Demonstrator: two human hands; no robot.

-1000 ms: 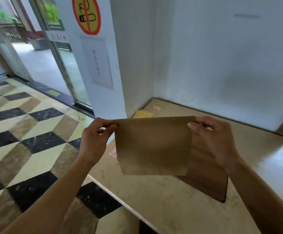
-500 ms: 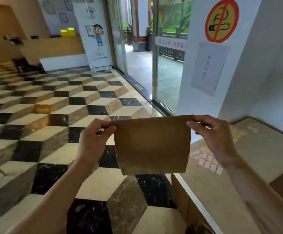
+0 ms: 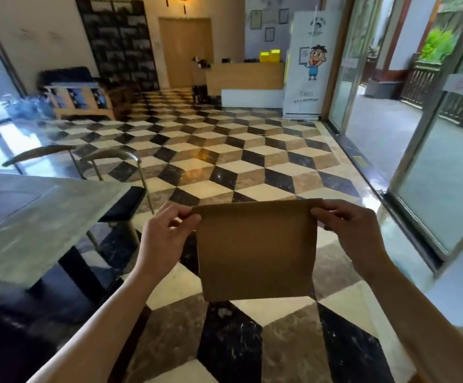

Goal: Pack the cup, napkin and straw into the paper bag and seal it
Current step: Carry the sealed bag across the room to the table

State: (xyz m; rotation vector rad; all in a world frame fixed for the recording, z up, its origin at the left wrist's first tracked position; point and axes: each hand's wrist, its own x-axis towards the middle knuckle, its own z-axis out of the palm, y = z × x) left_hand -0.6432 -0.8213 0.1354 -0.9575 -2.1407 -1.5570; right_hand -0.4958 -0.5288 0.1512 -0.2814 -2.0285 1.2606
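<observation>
You hold the paper bag point(image 3: 256, 250) flat between both hands: left hand point(image 3: 166, 239) pinches its top left corner, right hand point(image 3: 349, 233) the top right. Bag hangs over the floor point(image 3: 224, 167) (cup, napkin, straw not in view). Spread the mouth evenly; keep both pinches light so the paper won't crease.

A cube-patterned tile floor point(image 3: 224, 161) runs to a wooden reception desk point(image 3: 245, 76); glass doors point(image 3: 432, 161) admit daylight at right.
</observation>
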